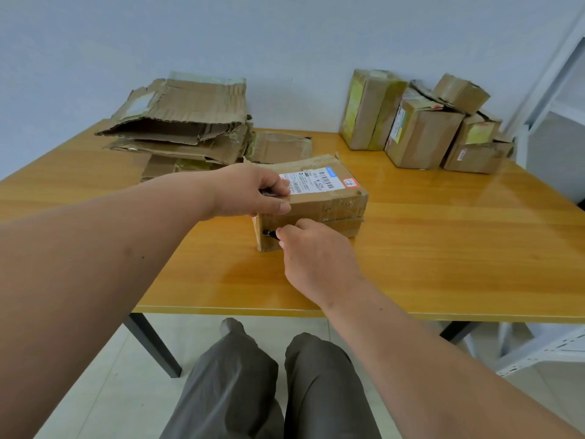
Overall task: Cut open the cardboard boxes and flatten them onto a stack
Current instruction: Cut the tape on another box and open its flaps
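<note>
Cardboard already flattened lies in a stack at the far left of the wooden table, while several sealed boxes wait at the far right, so I judge the task about half done. One taped box with a white shipping label sits in the middle, worn and creased. My left hand grips its top near corner, and my right hand pinches a small dark cutter, the tip at the near side seam.

Head camera looks down, close over table.
</note>
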